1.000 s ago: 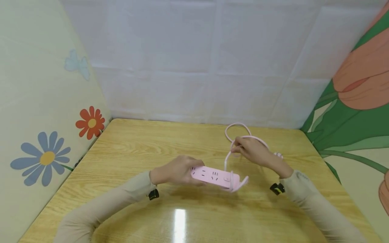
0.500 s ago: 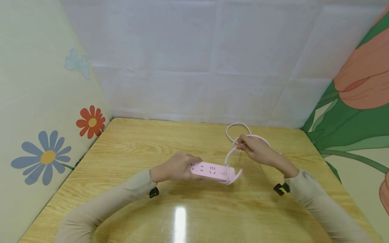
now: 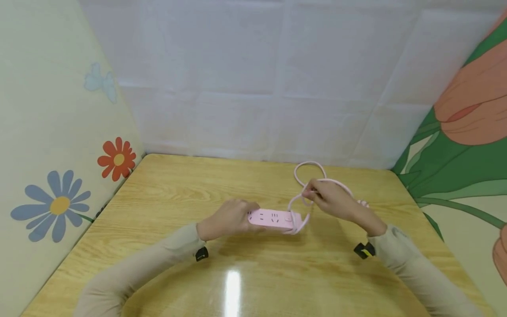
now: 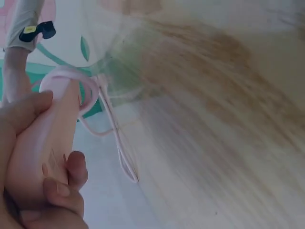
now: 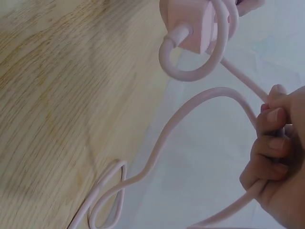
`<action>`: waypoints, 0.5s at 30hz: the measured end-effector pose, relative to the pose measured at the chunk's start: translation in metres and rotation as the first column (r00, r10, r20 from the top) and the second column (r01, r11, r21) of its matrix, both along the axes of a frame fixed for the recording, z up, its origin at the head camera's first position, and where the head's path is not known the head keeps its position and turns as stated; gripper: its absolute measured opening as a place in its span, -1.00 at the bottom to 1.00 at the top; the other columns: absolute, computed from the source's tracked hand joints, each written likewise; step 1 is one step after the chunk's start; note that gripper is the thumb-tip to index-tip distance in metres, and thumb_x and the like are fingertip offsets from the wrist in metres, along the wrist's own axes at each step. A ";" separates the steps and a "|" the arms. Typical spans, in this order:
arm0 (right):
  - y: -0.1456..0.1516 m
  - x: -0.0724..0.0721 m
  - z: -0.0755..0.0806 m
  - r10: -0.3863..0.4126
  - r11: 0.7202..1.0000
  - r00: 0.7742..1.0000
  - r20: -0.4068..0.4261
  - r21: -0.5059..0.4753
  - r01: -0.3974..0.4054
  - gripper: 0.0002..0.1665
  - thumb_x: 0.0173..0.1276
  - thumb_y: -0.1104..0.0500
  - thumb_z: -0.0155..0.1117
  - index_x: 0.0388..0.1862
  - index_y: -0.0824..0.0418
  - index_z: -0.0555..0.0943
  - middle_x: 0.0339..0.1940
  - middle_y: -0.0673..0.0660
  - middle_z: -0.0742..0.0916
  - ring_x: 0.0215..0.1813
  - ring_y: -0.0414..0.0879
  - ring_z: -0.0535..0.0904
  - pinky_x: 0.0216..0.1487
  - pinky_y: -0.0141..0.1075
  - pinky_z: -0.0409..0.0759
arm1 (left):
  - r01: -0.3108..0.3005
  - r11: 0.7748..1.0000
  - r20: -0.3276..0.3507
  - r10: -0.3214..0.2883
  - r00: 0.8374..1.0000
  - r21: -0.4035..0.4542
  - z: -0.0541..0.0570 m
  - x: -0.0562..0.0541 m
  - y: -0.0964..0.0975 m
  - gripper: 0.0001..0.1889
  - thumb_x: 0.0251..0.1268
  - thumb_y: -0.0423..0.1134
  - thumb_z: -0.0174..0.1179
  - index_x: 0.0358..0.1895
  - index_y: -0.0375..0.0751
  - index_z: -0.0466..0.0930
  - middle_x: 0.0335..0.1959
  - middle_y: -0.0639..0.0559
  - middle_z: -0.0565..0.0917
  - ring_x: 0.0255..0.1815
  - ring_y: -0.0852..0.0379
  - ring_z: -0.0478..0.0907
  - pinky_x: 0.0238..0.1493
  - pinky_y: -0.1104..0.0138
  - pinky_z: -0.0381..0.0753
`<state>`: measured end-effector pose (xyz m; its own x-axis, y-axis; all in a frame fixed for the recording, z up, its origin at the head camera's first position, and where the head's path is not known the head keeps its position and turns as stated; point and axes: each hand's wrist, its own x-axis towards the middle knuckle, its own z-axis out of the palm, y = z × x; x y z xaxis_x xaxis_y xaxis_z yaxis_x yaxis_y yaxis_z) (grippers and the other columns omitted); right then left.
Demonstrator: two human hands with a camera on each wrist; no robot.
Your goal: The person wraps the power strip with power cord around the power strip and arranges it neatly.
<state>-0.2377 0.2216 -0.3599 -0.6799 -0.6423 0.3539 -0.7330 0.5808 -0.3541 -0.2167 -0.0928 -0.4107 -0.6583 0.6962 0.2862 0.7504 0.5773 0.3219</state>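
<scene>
My left hand [image 3: 231, 218] grips one end of a pink power strip [image 3: 273, 218], fingers and thumb wrapped round its body. In the left wrist view the strip [image 4: 55, 129] is held above the table. Its pink cord [image 5: 190, 74] leaves the far end and loops round that end of the strip. To the right, my right hand [image 3: 330, 198] pinches the cord, and in the right wrist view its curled fingers [image 5: 271, 145] close round it. More cord [image 3: 310, 163] lies in loose loops on the table behind the right hand.
Beside the right wrist, the plug [image 3: 363, 203] shows partly on the wooden table [image 3: 190, 185]. A white sheet [image 3: 253, 88] stands along the table's back edge. Flower-painted panels flank both sides. A bright reflection lies near the front.
The left hand has tilted the power strip more level and drawn its far end slightly left and up. The cord between strip and right hand now bows in a wider loop.
</scene>
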 end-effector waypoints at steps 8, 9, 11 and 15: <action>-0.003 0.011 0.007 -0.030 1.000 0.999 0.038 0.008 0.030 -0.93 0.42 0.19 0.30 -0.30 0.14 0.63 -0.44 -0.14 0.64 -0.50 -0.32 0.43 -0.49 -0.37 0.49 | -0.067 0.998 -0.039 0.068 0.997 0.015 0.001 0.005 0.003 -0.50 0.10 0.16 0.42 -0.17 -0.24 0.66 -0.43 0.09 0.65 -0.58 0.32 0.47 -0.65 0.58 0.41; -0.003 0.012 0.008 -0.026 1.000 0.999 0.033 0.006 0.026 -0.93 0.41 0.19 0.31 -0.31 0.12 0.63 -0.46 -0.17 0.61 -0.52 -0.33 0.40 -0.50 -0.37 0.46 | -0.073 0.997 -0.041 0.074 0.996 0.018 0.001 0.005 0.003 -0.50 0.09 0.16 0.43 -0.18 -0.24 0.66 -0.44 0.10 0.64 -0.59 0.32 0.47 -0.66 0.58 0.41; -0.004 0.014 0.009 -0.008 1.000 1.000 0.024 -0.004 0.008 -0.93 0.42 0.19 0.30 -0.31 0.10 0.63 -0.49 -0.18 0.57 -0.54 -0.33 0.36 -0.53 -0.37 0.43 | -0.077 0.997 -0.045 0.078 0.996 0.031 0.002 0.005 0.003 -0.50 0.08 0.15 0.44 -0.19 -0.25 0.66 -0.45 0.09 0.64 -0.59 0.32 0.47 -0.66 0.58 0.41; -0.004 0.017 0.010 0.034 0.999 0.999 0.002 -0.001 -0.034 -0.95 0.44 0.23 0.27 -0.27 0.13 0.62 -0.50 -0.19 0.51 -0.55 -0.35 0.31 -0.56 -0.40 0.37 | -0.071 0.996 -0.051 0.074 0.996 0.055 0.004 0.004 0.001 -0.50 0.10 0.13 0.43 -0.18 -0.29 0.65 -0.41 0.06 0.66 -0.59 0.31 0.47 -0.68 0.58 0.40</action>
<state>-0.2211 0.2177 -0.3495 -0.6583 -0.6648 0.3531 -0.7517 0.5554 -0.3557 -0.2127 -0.0916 -0.4063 -0.6894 0.6303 0.3572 0.7241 0.6135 0.3150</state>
